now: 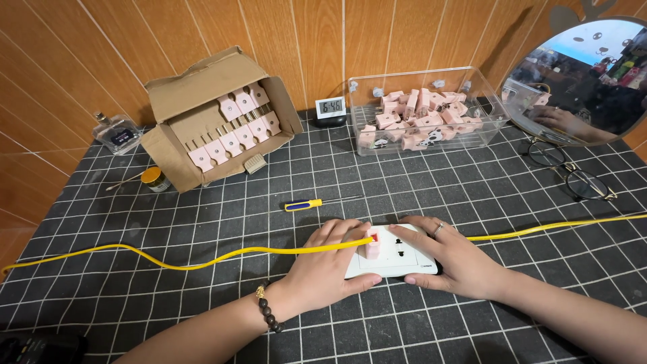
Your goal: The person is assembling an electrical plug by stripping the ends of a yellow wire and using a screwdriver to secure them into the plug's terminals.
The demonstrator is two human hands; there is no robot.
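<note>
I see my two hands low in the middle of the worktop [202, 222], which has a black mat with white squares on it. Between them lies a white plastic socket plate [397, 259]. My left hand [330, 266] rests on the left end of the plate, and its fingers [350, 232] are curled around a small pink plastic plug piece [373, 246] that stands on the plate. My right hand [448, 259] lies flat and open over the right end of the plate, holding it down, with a fingertip just beside the pink piece. There is a ring on one finger of that hand and a dark bead bracelet [267, 310] on my left wrist.

A long yellow cable [168, 259] runs across the worktop from the left edge, goes under my hands, and comes out again toward the right edge.

Just above my hands lies a small screwdriver with a blue and yellow handle [303, 204]. Farther back on the left is an open brown cardboard box [209, 114] with rows of pink pieces inside. On the right at the back is a clear plastic tub [428, 111] full of more pink pieces. Between them stands a small digital clock [330, 108]. A round mirror [583, 81] leans at the far right, with a pair of glasses [573, 168] lying near it.
</note>
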